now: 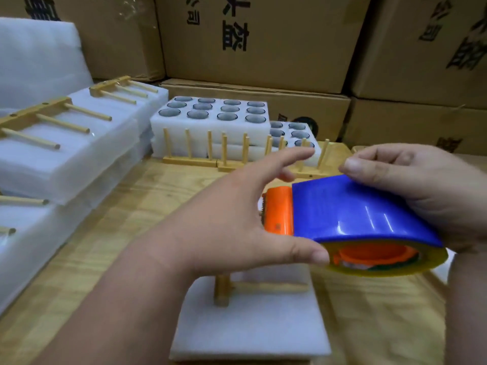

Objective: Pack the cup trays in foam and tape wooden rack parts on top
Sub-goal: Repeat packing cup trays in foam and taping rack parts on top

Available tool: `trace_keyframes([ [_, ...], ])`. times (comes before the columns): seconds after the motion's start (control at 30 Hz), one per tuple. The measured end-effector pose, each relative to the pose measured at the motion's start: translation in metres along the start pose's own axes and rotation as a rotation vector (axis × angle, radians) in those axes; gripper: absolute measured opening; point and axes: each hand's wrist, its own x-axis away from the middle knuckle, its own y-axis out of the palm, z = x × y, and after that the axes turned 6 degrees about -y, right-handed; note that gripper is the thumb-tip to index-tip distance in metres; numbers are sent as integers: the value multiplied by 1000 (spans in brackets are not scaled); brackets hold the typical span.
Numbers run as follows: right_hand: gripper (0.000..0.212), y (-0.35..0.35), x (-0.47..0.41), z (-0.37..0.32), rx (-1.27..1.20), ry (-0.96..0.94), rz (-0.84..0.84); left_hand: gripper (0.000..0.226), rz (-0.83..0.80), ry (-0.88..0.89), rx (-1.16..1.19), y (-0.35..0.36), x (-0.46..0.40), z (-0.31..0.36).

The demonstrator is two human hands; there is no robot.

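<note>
Head view looks down on both hands held over the table [110,233], working a tape dispenser [363,214]. The right hand [421,191] grips the dispenser by its blue cover, fingers curled over the top, likely to steady it. The left hand [237,214] is spread loosely at the orange front end, thumb touching the tape roll [390,262]; it holds nothing, and seems to be feeling for the tape's free end.

Directly below lies a foam pack [250,325] with a wooden rack part [237,288] laid on top, placed there to be taped down. No tape on it can be made out.

At left are stacked foam packs [79,154] with rack parts [44,122] on top, probably finished. Farther back sit foam cup trays [210,111], with more rack parts [189,151] standing upright before them, awaiting packing. Cardboard boxes [263,35] fill the background.
</note>
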Motion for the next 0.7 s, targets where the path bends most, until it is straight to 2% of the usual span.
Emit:
trace_keyframes([
  [0.07, 77, -5, 2, 6, 64, 53, -25, 112, -95, -90, 30, 11, -1, -8],
  [0.13, 87, -9, 2, 13, 82, 131, -86, 119, -151, -161, -78, 24, -3, -15],
  [0.23, 84, -14, -3, 29, 115, 214, -210, 119, -115, -188, -258, 36, -7, -22],
  [0.3, 69, -19, -8, 39, 139, 232, -284, 110, -101, -185, -275, 37, -8, -24],
  [0.37, 39, -21, -11, 45, 177, 218, -342, 89, -90, -179, -276, 38, -9, -24],
  [0.4, 33, -21, -13, 44, 202, 208, -361, 83, -79, -184, -275, 38, -9, -24],
  [0.6, 57, -2, -30, 33, 524, 123, -461, 77, -54, -207, -293, 40, -9, -24],
  [0.7, 74, 11, -37, 31, 598, 148, -507, 89, -75, -211, -306, 40, -9, -26],
])
